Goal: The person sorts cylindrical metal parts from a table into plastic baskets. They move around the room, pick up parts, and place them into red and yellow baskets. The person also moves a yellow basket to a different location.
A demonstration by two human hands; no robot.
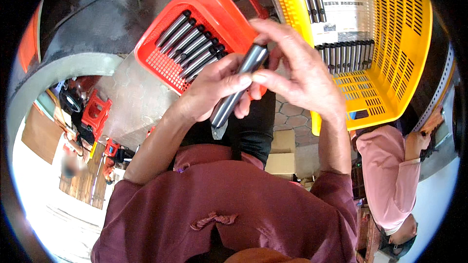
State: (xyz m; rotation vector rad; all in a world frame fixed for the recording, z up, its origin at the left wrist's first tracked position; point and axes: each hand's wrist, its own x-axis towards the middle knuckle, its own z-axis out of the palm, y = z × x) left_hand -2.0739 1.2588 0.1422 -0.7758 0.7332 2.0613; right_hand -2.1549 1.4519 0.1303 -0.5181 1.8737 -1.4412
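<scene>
A dark, shiny cylindrical metal rod [225, 108] slants in front of my body, its upper end leaning right. My left hand [210, 87] is closed round its middle, with the thumb lying along the near side. At the upper end my right hand [306, 79] also grips it, thumb against the rod near the left thumb and index finger bent over the top. Some right fingers are hidden behind the rod. Just beyond my hands, several similar rods [185, 40] lie side by side on the perforated surface of a red plastic chair-like piece [206, 1].
A yellow perforated crate [408, 75] stands at the right, holding more rods [347, 54] in rows on printed paper [341, 12]. Cardboard boxes [282, 153] sit near my leg. At the right is another person [387, 165] in pink. Red stools [96, 112] stand far left.
</scene>
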